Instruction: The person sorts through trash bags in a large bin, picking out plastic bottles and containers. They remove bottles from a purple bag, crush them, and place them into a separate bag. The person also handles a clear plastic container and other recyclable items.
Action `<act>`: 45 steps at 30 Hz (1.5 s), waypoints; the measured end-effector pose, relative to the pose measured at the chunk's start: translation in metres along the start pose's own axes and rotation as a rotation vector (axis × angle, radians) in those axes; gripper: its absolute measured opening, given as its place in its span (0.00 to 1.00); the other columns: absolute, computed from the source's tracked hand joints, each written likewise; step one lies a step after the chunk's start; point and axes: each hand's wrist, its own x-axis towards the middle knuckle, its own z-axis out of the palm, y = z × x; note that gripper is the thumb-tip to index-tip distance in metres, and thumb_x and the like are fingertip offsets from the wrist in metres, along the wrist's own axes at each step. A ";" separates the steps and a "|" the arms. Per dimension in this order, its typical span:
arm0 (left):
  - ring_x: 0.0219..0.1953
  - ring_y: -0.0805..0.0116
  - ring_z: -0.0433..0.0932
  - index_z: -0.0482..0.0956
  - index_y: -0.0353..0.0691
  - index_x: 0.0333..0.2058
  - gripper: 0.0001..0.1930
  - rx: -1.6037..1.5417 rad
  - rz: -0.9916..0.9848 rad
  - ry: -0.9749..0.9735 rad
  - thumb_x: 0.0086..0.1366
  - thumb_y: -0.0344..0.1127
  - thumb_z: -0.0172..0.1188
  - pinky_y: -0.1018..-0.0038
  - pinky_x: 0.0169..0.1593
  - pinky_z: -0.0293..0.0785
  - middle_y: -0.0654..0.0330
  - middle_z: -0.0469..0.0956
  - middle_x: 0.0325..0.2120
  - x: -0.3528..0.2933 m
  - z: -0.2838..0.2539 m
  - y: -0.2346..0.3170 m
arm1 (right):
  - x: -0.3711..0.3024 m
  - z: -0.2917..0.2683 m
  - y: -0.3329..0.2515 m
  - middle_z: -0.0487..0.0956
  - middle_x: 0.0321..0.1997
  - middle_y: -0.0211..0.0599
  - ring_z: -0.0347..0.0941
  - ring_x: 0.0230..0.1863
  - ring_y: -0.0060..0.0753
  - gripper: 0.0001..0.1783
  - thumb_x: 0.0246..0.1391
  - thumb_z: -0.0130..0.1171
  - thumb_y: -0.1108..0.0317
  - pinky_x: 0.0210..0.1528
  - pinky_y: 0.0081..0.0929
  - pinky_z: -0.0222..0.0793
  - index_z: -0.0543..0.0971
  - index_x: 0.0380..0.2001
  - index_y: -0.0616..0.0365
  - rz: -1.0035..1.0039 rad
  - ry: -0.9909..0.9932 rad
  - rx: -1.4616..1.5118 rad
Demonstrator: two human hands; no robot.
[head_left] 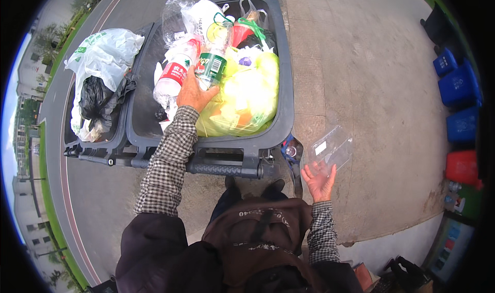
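My left hand point(194, 93) reaches into a grey wheeled bin point(285, 92) filled with rubbish. Its thumb and fingers close round the lower end of a clear plastic bottle with a green label point(210, 67). Just left of it lies another clear bottle with a red and white label point(174, 76). Off the bin's right side, my right hand point(319, 181) grips a clear plastic container point(334, 142) with a small white sticker. Beside the bottles sits a bulging yellow-green bag point(246, 94). A white bag and a crumpled clear plastic piece point(178, 19) lie behind them.
A second bin on the left holds a white bag point(111, 56) and a black bag point(97, 98). The bin's handle bar point(224, 168) crosses before my legs. Blue boxes point(459, 87) and a red box point(462, 168) line the far right. Something dark blue hangs by the bin's right corner.
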 end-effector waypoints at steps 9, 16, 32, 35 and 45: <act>0.59 0.45 0.76 0.64 0.32 0.65 0.52 -0.067 0.018 -0.121 0.49 0.57 0.79 0.59 0.61 0.72 0.40 0.75 0.55 -0.013 -0.074 0.024 | 0.007 0.021 -0.016 0.73 0.55 0.40 0.75 0.51 0.53 0.40 0.56 0.66 0.33 0.58 0.54 0.74 0.70 0.58 0.53 -0.103 -0.094 0.069; 0.66 0.43 0.70 0.54 0.25 0.70 0.62 -0.264 0.086 -0.458 0.51 0.62 0.78 0.59 0.68 0.67 0.32 0.70 0.60 -0.004 -0.055 -0.009 | 0.006 0.096 -0.054 0.76 0.59 0.44 0.80 0.47 0.48 0.40 0.63 0.60 0.37 0.53 0.44 0.80 0.67 0.65 0.55 -0.211 -0.308 -0.071; 0.61 0.49 0.77 0.68 0.23 0.64 0.64 0.075 0.004 -0.555 0.43 0.78 0.69 0.62 0.62 0.75 0.35 0.76 0.57 0.125 0.017 0.002 | -0.072 0.058 -0.052 0.69 0.67 0.49 0.80 0.49 0.47 0.47 0.62 0.59 0.35 0.55 0.45 0.79 0.60 0.69 0.59 -0.329 -0.293 -0.076; 0.57 0.54 0.80 0.66 0.28 0.66 0.61 0.029 0.008 -0.306 0.44 0.69 0.75 0.65 0.61 0.75 0.39 0.79 0.55 0.122 0.004 -0.010 | -0.081 0.058 -0.051 0.68 0.68 0.50 0.79 0.49 0.47 0.49 0.62 0.59 0.34 0.55 0.46 0.79 0.58 0.70 0.60 -0.354 -0.285 -0.062; 0.53 0.56 0.81 0.69 0.36 0.64 0.47 -0.275 0.511 0.104 0.53 0.60 0.76 0.63 0.59 0.76 0.45 0.80 0.52 0.032 -0.251 0.068 | -0.090 0.130 -0.055 0.69 0.69 0.46 0.76 0.56 0.54 0.51 0.56 0.68 0.36 0.63 0.50 0.72 0.62 0.69 0.59 -0.467 -0.440 0.033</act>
